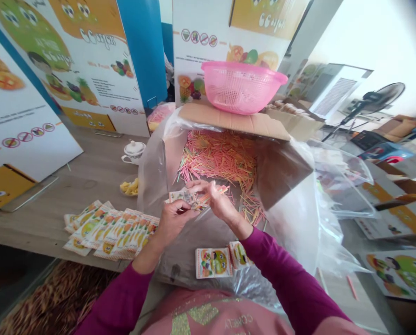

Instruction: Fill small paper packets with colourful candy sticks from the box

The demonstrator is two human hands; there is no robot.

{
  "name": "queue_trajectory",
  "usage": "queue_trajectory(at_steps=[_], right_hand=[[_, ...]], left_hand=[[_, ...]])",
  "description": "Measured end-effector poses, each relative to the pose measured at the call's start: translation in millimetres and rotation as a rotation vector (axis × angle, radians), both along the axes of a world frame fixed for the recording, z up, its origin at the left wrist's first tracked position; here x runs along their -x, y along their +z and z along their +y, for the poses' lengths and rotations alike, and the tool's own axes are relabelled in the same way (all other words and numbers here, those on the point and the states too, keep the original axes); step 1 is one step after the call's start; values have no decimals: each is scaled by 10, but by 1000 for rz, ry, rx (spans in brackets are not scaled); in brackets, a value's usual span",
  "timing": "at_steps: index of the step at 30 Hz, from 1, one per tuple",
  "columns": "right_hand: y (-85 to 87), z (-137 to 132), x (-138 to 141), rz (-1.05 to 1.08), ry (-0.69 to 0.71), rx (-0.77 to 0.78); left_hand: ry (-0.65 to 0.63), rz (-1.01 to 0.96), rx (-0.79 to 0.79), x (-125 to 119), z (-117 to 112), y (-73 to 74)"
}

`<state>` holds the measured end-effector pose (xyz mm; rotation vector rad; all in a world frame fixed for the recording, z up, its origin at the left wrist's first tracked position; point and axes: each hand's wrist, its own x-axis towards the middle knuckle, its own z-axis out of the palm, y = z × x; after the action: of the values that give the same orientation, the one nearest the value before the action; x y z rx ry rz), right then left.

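Note:
My left hand is closed on a small printed packet, held over the near side of an open cardboard box. My right hand pinches a small bunch of thin coloured sticks at the packet's mouth. The box is lined with clear plastic and holds a heap of pink, orange and green sticks. Both sleeves are magenta.
A row of overlapping printed packets lies on the wooden table at the left. Two more packets lie near my body. A pink basket sits on the box flap. A white teapot, printed boards and a fan stand around.

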<state>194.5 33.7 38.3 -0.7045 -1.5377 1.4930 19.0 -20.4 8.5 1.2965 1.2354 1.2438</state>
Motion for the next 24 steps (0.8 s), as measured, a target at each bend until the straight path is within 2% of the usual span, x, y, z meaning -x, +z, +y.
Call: queue_trajectory(at_steps=[4,6,10,13,16,18,20,22,23,24], right_hand=[[-98,-25,-54,-65,132,-92],[-124,-49,-103,-13,160,-63],[-145,-130,-144,59,67,-7],[-232,-219,-99,-86,-42,-144],[-378,-334,12,-227,-122,-317],[-462,-405,110,-271,-142,-366],[-500,-408,197,-304,5,-382],[-471,-253,247,-345,214,-406],[-428,-94,255,-370,249,-421],[-364,123,255,-409,213,-440]], left_hand=[[31,-168,46,-60,-58,-29],[42,-282,115,-78,-82,-77],[102,-484,234,-120,-130,-179],[100,-519,227,-130,-189,-221],[-22,-428,207,-92,-297,-250],[-46,-321,210,-14,-398,-287],[26,-160,201,128,-519,-343],[102,69,165,328,-656,-413],[125,197,134,438,-724,-450],[145,334,94,546,-789,-488]])
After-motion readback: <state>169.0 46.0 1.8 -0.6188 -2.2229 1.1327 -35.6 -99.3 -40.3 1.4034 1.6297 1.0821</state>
